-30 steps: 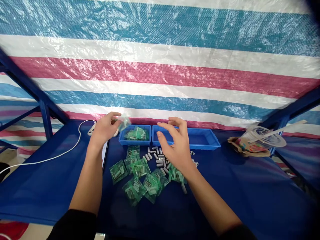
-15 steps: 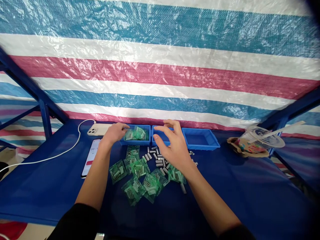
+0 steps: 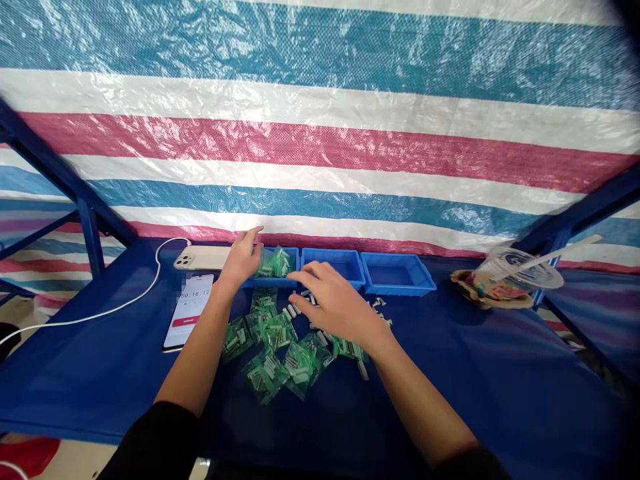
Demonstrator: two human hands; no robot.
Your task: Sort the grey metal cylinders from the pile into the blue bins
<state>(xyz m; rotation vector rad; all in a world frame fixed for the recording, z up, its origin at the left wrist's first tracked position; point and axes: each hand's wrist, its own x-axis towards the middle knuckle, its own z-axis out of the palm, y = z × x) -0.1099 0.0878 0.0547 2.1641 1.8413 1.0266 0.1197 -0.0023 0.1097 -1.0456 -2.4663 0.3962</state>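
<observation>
My left hand [image 3: 242,259] is over the left end of the left blue bin [image 3: 280,283], fingers apart and holding nothing I can see. In that bin lie green-marked clear bags [image 3: 276,261]. My right hand [image 3: 333,300] hovers with fingers spread above a loose pile of small metal cylinders [image 3: 291,311], partly hiding it. More small clear bags with green print and metal pieces [image 3: 265,377] lie on the blue table between my forearms. Behind my right hand stands the middle blue bin [image 3: 345,267].
A right blue bin [image 3: 397,272] stands in the row, with small metal pieces [image 3: 379,303] in front of it. Left are a phone with a timer on it [image 3: 187,320], another pale phone [image 3: 210,258] and a white cable [image 3: 153,280]. A plastic cup [image 3: 503,270] lies at the right.
My left hand has lifted slightly and moved a little right, its fingers opening outward. My right hand has come down and toward me from the middle bin to the metal pile.
</observation>
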